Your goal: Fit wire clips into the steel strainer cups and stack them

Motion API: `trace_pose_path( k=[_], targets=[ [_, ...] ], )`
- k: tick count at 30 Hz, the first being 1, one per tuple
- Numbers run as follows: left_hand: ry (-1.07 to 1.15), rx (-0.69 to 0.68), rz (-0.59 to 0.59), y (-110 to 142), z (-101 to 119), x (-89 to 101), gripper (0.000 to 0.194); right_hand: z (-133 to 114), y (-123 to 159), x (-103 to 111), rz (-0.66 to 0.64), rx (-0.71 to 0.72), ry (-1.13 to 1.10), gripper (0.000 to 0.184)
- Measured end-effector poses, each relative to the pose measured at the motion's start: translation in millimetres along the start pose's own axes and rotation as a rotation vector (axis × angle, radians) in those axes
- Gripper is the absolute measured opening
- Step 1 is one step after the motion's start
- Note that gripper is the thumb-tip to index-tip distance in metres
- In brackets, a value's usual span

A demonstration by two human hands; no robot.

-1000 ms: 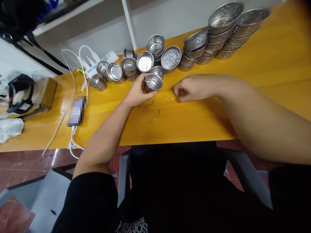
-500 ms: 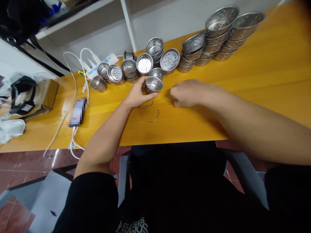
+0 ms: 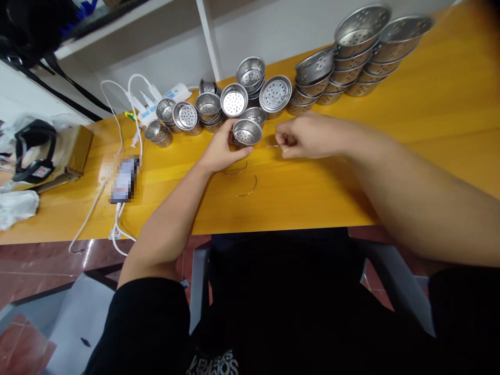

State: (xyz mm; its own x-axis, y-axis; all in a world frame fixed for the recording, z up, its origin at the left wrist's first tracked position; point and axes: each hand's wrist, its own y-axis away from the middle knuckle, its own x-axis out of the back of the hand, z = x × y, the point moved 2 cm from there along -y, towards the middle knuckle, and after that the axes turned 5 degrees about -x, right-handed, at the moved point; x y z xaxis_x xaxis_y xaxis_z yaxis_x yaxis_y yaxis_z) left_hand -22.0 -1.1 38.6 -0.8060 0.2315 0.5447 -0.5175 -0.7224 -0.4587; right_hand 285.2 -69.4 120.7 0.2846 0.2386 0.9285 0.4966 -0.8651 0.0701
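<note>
My left hand grips a small perforated metal cup between thumb and fingers, its open mouth facing up toward me. Just right of it, my right hand is closed in a pinch on a thin metal wire, whose end points left toward the cup. Two curved wires lie on the wooden table below my left hand, an upper wire and a lower wire. Directly behind the held cup stands another perforated cup, partly hidden.
Taller stacks of perforated cups rise at the back right. Several smaller cups line the back to the left. A phone with white cables, a power strip and a cardboard box occupy the table's left side.
My right hand has risen slightly away from the table and turned, so the wire now shows as a nearly straight line. My left hand keeps the cup in almost the same place.
</note>
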Motion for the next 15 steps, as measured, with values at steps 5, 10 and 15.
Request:
trace_pose_path(
  k=[5,10,15],
  targets=[
    [-0.030,-0.003,-0.009,0.7,-0.4,2.5,0.089,4.0,-3.1,3.3,0.093,0.015,-0.166,0.027],
    [-0.053,-0.022,0.000,1.5,-8.1,3.2,0.091,8.9,-3.9,5.4,0.187,-0.014,-0.107,0.021],
    [-0.065,-0.026,0.017,0.4,-14.6,1.9,0.090,5.1,-3.5,5.4,0.259,-0.079,-0.114,0.031]
  ],
)
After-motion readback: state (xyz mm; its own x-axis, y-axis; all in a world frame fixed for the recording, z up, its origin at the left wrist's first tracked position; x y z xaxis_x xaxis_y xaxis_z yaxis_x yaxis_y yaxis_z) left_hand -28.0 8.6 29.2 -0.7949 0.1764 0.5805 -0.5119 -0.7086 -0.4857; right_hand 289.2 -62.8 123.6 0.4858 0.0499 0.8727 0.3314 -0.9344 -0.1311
